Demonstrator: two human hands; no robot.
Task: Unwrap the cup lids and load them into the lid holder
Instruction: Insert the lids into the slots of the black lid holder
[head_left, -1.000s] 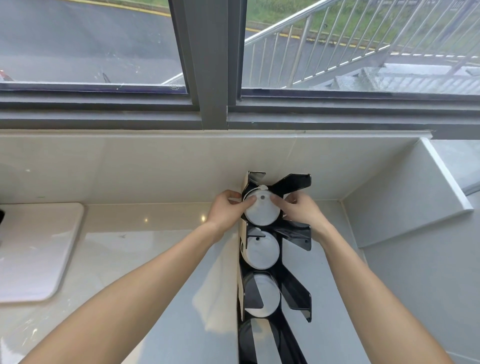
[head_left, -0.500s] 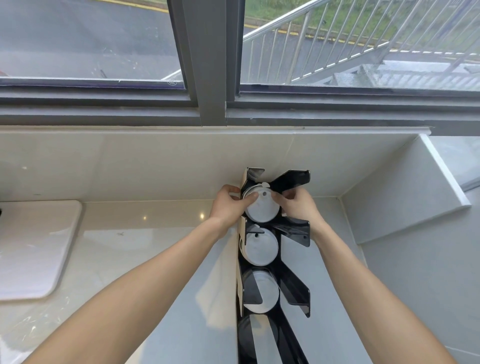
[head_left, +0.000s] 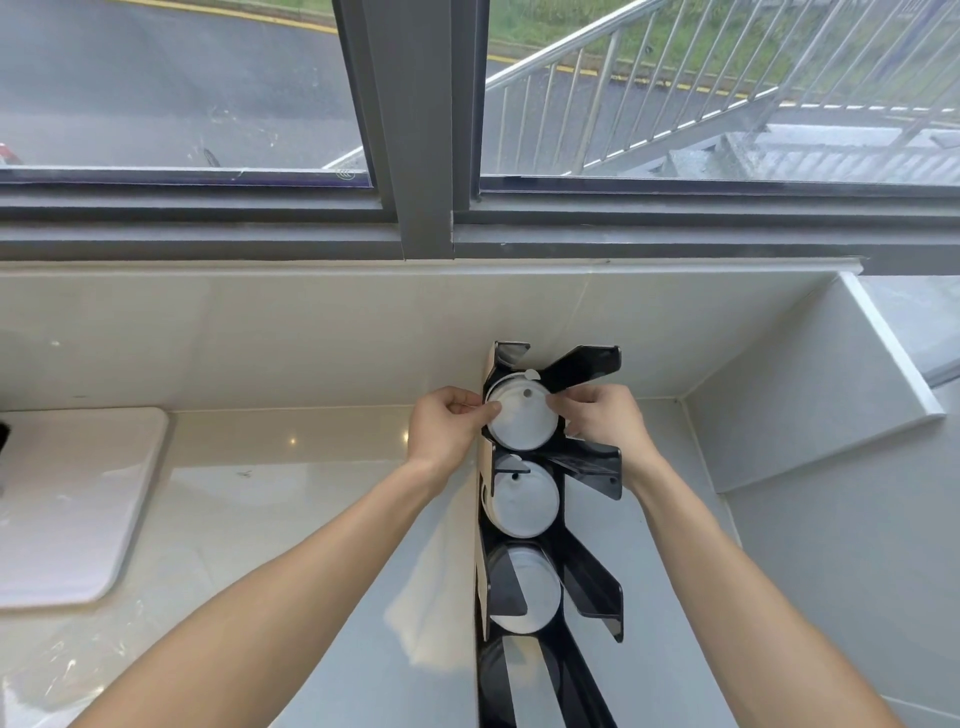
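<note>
A black lid holder (head_left: 592, 467) with several round slots runs from the back wall toward me on the counter. White cup lids fill the farthest slot (head_left: 522, 421), and more white lids sit in the second slot (head_left: 524, 501) and third slot (head_left: 527, 590). My left hand (head_left: 447, 423) pinches the left rim of the farthest lid stack. My right hand (head_left: 600, 410) pinches its right rim, fingers curled over the edge. Whether thin wrap lies between my fingers cannot be told.
A white flat board (head_left: 67, 499) lies on the glossy counter at the left. A tiled back wall (head_left: 260, 332) and a side wall (head_left: 805, 395) close off the corner behind and right of the holder. A window (head_left: 415, 104) runs above.
Both hands have shifted from pressing on the top lid's face to gripping its left and right rims. The holder and lids stay in place.
</note>
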